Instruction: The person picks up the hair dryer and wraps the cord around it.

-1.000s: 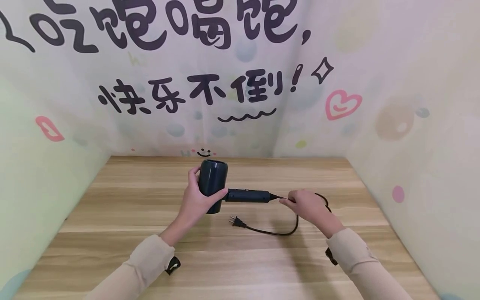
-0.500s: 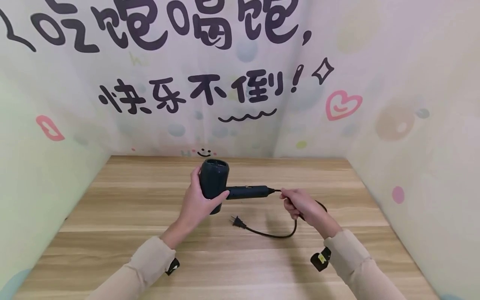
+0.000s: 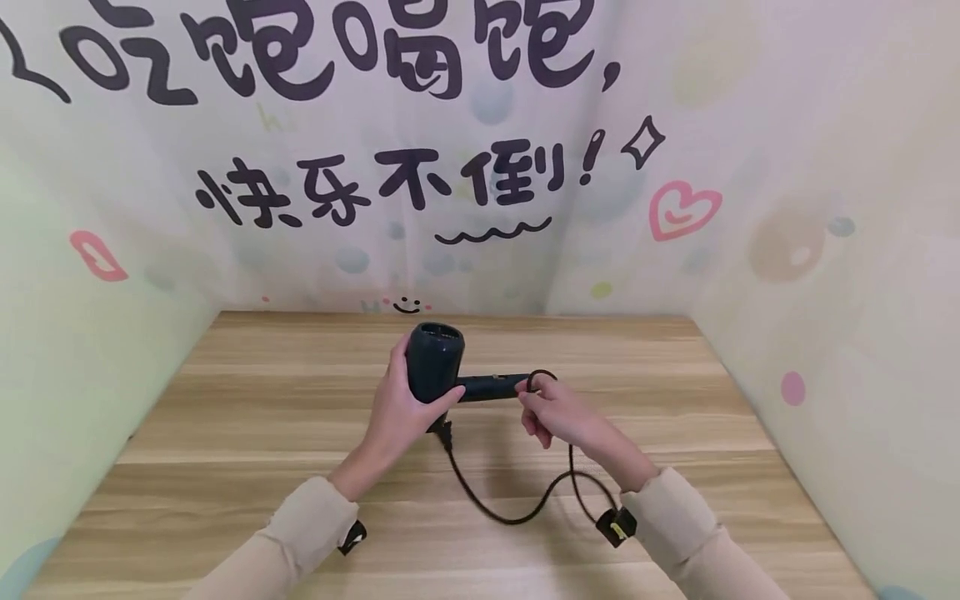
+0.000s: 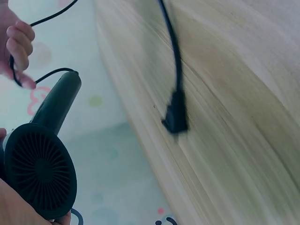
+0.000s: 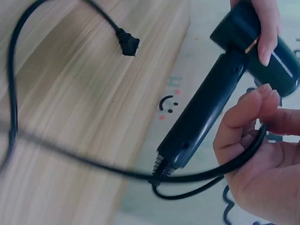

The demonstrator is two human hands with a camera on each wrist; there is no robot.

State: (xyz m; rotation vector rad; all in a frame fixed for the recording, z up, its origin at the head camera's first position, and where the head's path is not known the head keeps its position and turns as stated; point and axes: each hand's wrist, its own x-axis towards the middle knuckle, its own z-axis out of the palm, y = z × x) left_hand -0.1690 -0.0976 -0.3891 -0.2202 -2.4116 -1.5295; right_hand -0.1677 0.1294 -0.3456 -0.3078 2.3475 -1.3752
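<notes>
A dark blue hair dryer (image 3: pixel 435 367) is held by the barrel in my left hand (image 3: pixel 401 408), thumb across the front near the handle joint. Its handle (image 5: pixel 201 108) points right in the head view. My right hand (image 3: pixel 566 412) pinches the black cord (image 5: pixel 201 177) between thumb and curled fingers, close to the handle's end. A bend of cord loops over that hand's fingers. The two-pin plug (image 3: pixel 446 435) shows just below the barrel in the head view. The left wrist view faces the dryer's round vented grille (image 4: pixel 42 168), with the plug hanging to its right.
A wood-grain table (image 3: pixel 247 467) lies under both hands. Printed fabric walls (image 3: pixel 315 258) with dark lettering close off the back and sides. Black wrist cameras (image 3: pixel 617 527) hang under the cuffs, the right one beside the cord.
My right hand has moved left to the handle's end, bending the cord into a loop. The plug has swung left below the barrel. My left hand and the dryer have shifted slightly right.
</notes>
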